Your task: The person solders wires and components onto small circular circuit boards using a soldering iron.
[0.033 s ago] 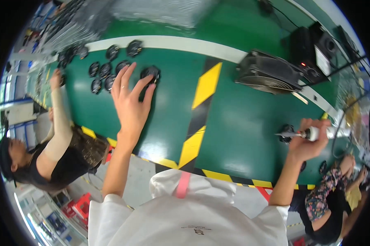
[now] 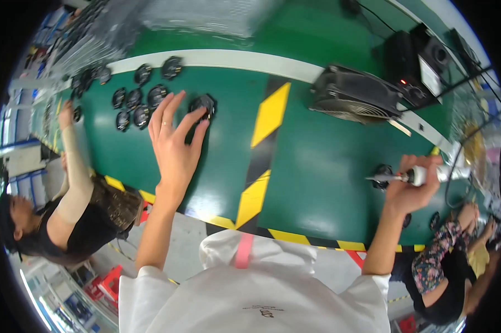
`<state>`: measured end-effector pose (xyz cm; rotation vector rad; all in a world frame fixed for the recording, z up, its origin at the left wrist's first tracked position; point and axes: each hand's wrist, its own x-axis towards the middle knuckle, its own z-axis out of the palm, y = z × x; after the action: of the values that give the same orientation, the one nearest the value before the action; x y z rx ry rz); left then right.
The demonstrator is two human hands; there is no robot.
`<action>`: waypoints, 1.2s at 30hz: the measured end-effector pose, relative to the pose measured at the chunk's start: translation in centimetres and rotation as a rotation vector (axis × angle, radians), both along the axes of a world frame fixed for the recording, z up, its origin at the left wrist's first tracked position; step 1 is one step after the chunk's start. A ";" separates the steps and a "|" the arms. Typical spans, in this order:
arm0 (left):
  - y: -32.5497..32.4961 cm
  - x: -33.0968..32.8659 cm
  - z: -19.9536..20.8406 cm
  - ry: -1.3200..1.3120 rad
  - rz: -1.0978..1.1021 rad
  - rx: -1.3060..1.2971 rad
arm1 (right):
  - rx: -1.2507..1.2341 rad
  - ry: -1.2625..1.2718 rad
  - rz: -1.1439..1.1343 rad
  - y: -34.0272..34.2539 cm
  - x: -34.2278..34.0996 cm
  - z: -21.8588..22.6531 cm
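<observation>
My left hand [image 2: 175, 147] reaches over the green table with its fingers spread. Its thumb and index fingertips are at the near edge of a black round part [image 2: 205, 103]; whether they touch it I cannot tell. Several similar black round parts [image 2: 142, 115] lie to the left and beyond my fingers. On the right, my right hand [image 2: 414, 186] is wrapped round a white electric screwdriver [image 2: 453, 172]. Its metal bit points left, above another black round part [image 2: 381, 175] on the table, partly hidden by the tool.
A black fan [image 2: 353, 94] stands at the far right, with black boxes [image 2: 403, 64] behind it. Yellow-black tape [image 2: 270, 122] crosses the green table [image 2: 317, 194]. A co-worker's sleeved arm [image 2: 77, 166] reaches in at left; other people sit at lower right. Clear plastic sheeting [image 2: 206, 16] lies beyond.
The whole view has shifted slightly, so table things appear a little further left. My hands keep nearly the same places, left by the black part, right on the screwdriver.
</observation>
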<state>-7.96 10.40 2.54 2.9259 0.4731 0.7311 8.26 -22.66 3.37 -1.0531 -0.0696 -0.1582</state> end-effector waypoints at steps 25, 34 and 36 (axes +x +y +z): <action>-10.5 7.3 -2.0 0.138 -0.949 -0.471 | -0.504 -0.270 0.119 2.0 -0.5 -2.1; -10.0 7.4 -2.9 0.107 -1.005 -0.484 | -0.526 -0.304 0.183 2.9 -0.6 -2.5; -10.0 7.3 -3.0 0.092 -1.010 -0.482 | -0.540 -0.307 0.184 3.1 -0.7 -2.6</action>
<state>-0.65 0.39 -0.51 2.2769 -0.6969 0.2675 7.54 -19.57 0.77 -1.5459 -0.5081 -0.1352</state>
